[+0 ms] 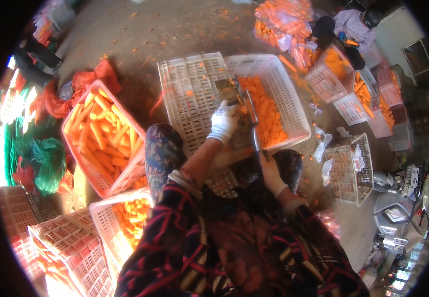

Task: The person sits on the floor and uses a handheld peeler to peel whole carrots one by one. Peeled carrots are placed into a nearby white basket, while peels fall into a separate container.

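Note:
My right hand [272, 172], in a pale glove, grips the handle end of a long metal blade [250, 107]. The blade slants along the right side of an upturned white plastic crate [184, 104]. On that crate lies a worn block [227, 91]. My left hand [223, 120], in a white knit glove, is beside the blade with its fingers towards the block; a bit of orange shows by the fingertips, but whether they hold it is unclear. Just right of the blade, sliced carrot pieces [264, 111] lie in a white crate [290, 100].
On the left are a red-rimmed crate [66, 130] of whole carrots [105, 130], and a crate of carrot pieces [131, 219]. Green netting [47, 163] lies beyond. To the right stand a stained crate [348, 170] and a motor scooter [392, 211]. Another person [355, 29] sits among carrot crates.

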Motion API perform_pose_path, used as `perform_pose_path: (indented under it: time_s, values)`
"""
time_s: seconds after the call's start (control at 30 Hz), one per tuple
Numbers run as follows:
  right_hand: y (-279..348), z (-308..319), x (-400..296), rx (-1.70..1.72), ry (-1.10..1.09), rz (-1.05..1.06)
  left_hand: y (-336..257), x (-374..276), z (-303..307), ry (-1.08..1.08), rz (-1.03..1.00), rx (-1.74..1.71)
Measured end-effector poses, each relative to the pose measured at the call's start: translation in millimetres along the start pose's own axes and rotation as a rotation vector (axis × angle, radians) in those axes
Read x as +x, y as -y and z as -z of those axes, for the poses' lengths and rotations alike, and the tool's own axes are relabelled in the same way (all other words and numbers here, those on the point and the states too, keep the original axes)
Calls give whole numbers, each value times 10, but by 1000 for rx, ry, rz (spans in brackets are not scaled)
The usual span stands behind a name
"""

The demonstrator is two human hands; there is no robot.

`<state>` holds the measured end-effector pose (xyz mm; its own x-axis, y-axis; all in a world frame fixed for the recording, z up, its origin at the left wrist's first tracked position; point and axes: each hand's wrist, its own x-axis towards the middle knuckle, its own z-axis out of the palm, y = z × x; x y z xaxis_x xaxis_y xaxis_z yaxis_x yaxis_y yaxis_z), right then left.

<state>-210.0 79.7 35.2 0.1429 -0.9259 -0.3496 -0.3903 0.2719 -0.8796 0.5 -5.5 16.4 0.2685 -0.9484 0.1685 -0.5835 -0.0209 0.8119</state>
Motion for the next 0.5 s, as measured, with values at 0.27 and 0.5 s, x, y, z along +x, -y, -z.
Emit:
perform_pose_path:
  time_s: [0.27,0.5]
  values:
    - [983,273,-284,88,265,-38,132,-52,-39,-104,-27,56]
    - [158,45,-58,187,77,-127,10,-55,-127,-64,-99,21]
